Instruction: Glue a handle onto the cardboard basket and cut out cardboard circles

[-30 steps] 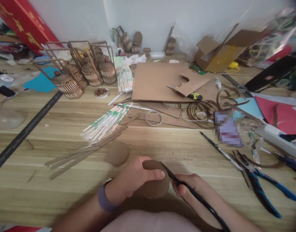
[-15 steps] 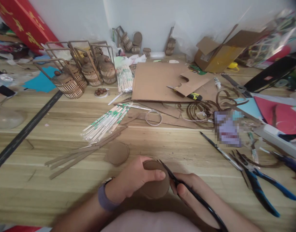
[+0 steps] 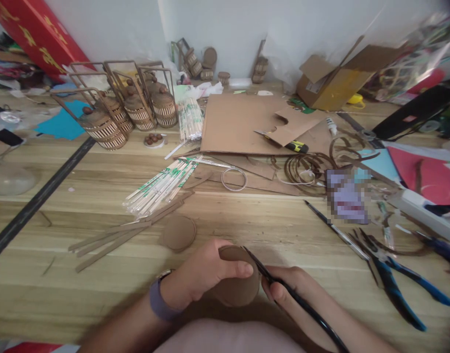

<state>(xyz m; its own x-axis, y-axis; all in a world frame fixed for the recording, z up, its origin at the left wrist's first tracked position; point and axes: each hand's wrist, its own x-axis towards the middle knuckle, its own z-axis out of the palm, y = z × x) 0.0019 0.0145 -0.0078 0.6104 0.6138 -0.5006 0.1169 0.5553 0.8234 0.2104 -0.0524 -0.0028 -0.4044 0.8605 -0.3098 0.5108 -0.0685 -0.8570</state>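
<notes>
A round brown cardboard disc is pinched in my left hand, thumb lying across its face. My right hand is closed around a pair of black-handled scissors, whose blades meet the disc's upper right edge. The scissors' finger loops are partly hidden by the hand. Another cardboard disc lies on the table beyond my left wrist. Close to it are several narrow cardboard strips.
Bundled wrapped chopsticks and a large cardboard sheet lie ahead. Several small bamboo-stick lanterns stand at the back left. Blue-handled pliers, a pen-like tool and coiled brown strips are on the right.
The scissor blades have closed together at the disc's edge. The disc has shifted slightly downward in my left hand. Everything else on the table stays put.
</notes>
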